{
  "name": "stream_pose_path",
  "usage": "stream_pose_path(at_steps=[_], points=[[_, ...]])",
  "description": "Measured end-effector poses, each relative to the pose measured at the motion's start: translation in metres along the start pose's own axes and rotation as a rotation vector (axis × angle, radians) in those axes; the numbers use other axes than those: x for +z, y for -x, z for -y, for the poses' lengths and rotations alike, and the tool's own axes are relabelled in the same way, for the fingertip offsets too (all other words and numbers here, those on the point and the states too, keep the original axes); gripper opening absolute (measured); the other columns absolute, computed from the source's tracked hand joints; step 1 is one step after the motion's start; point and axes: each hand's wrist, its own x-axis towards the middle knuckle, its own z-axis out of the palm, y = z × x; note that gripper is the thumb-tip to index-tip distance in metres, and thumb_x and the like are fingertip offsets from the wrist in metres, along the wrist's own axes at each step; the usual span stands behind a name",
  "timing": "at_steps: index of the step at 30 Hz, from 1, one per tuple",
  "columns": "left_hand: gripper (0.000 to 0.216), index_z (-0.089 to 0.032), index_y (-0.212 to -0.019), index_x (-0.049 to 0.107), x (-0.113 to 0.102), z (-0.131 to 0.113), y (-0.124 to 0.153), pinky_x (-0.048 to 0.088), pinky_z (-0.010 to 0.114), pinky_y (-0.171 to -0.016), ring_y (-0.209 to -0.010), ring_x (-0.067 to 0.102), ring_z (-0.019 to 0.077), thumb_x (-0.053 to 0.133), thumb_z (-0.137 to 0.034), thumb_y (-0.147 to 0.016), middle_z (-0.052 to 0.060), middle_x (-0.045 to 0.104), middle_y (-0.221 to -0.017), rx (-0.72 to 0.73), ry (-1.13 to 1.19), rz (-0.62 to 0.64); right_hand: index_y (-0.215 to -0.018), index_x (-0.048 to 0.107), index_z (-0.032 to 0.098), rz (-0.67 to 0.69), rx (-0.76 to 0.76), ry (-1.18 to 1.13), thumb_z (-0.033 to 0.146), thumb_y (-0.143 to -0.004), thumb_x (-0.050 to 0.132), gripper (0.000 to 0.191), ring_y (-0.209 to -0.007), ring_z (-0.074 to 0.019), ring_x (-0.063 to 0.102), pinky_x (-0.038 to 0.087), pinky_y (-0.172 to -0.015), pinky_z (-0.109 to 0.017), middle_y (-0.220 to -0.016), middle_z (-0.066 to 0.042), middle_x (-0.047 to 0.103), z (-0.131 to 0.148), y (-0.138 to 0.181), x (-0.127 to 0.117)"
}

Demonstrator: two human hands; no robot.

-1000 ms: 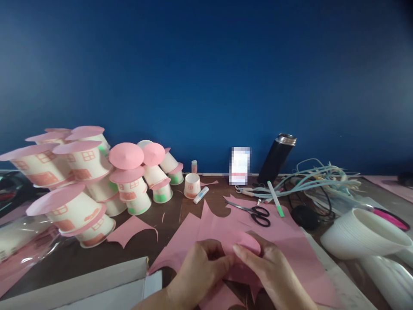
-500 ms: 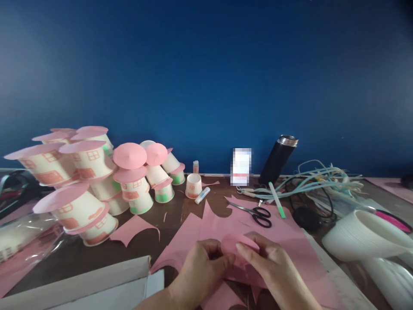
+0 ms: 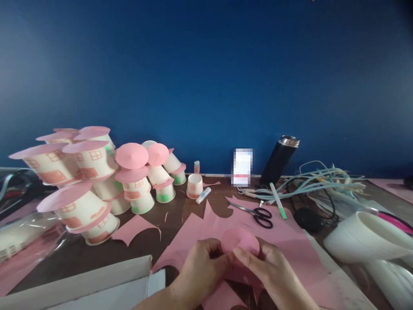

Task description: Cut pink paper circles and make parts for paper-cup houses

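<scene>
Both my hands meet low in the middle over pink paper sheets [image 3: 290, 241]. My left hand [image 3: 200, 269] and my right hand [image 3: 267, 269] pinch a small pink paper circle [image 3: 240, 239], curled into a shallow cone, tilted up toward me. Fingers of both hands are closed on its lower edge. Black scissors [image 3: 258, 215] lie on the paper just beyond, with a green-tipped marker [image 3: 277, 200] beside them.
A pile of paper-cup houses with pink roofs [image 3: 93, 181] fills the left. A lone cup [image 3: 194, 186] and glue stick [image 3: 202, 195] stand mid-table. A black flask [image 3: 280, 160], tangled cables [image 3: 322, 181], stacked white cups [image 3: 364, 237] sit right. A white box [image 3: 97, 286] lies near left.
The pink circle has been turned up and curled more into a cone between my fingers. My hands stayed in place.
</scene>
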Motion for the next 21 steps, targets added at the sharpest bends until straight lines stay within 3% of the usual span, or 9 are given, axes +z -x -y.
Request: stream_pose_path(at_steps=[5, 9, 14, 18, 21], points=[[0.023, -0.01, -0.073, 0.07, 0.003, 0.003, 0.0, 0.037, 0.023, -0.057, -0.062, 0.048, 0.0128, 0.068, -0.033, -0.074, -0.001, 0.058, -0.065, 0.035, 0.047, 0.016, -0.075, 0.067, 0.021, -0.061, -0.103, 0.188, 0.04, -0.08, 0.068, 0.019, -0.073, -0.0191, 0.06, 0.046, -0.067, -0.024, -0.071, 0.002, 0.065, -0.005, -0.007, 0.0], [0.023, -0.011, -0.075, 0.068, 0.001, -0.001, 0.002, 0.036, 0.023, -0.056, -0.062, 0.049, 0.0128, 0.066, -0.034, -0.075, 0.0, 0.059, -0.066, 0.037, 0.052, 0.009, -0.076, 0.068, 0.021, -0.029, -0.058, 0.072, 0.049, -0.08, 0.066, 0.029, -0.075, -0.0212, 0.061, 0.047, -0.067, -0.025, -0.073, 0.001, 0.067, 0.0, -0.003, 0.003], [0.027, -0.014, -0.064, 0.06, -0.003, -0.005, -0.001, 0.028, 0.022, -0.047, -0.051, 0.041, 0.0098, 0.069, -0.039, -0.071, -0.004, 0.051, -0.054, -0.048, 0.011, -0.087, -0.071, 0.063, 0.022, -0.097, -0.052, 0.003, 0.055, -0.081, 0.063, 0.035, -0.07, -0.0194, 0.058, 0.047, -0.065, -0.024, -0.064, 0.002, 0.06, 0.006, 0.001, 0.002], [0.035, -0.014, -0.063, 0.06, -0.003, -0.003, -0.002, 0.025, 0.022, -0.044, -0.045, 0.039, 0.009, 0.07, -0.048, -0.071, -0.005, 0.047, -0.049, -0.072, 0.065, -0.069, -0.077, 0.065, 0.02, -0.041, -0.067, 0.056, 0.052, -0.08, 0.066, 0.032, -0.075, -0.0219, 0.06, 0.048, -0.068, -0.027, -0.071, 0.0, 0.063, -0.004, -0.004, -0.003], [0.034, -0.012, -0.071, 0.065, -0.002, -0.001, -0.001, 0.028, 0.022, -0.045, -0.047, 0.041, 0.009, 0.071, -0.046, -0.071, -0.003, 0.052, -0.053, -0.054, 0.12, -0.022, -0.076, 0.065, 0.02, -0.098, -0.076, 0.147, 0.051, -0.081, 0.064, 0.031, -0.07, -0.0196, 0.058, 0.046, -0.063, -0.025, -0.069, 0.001, 0.062, -0.012, -0.006, -0.006]])
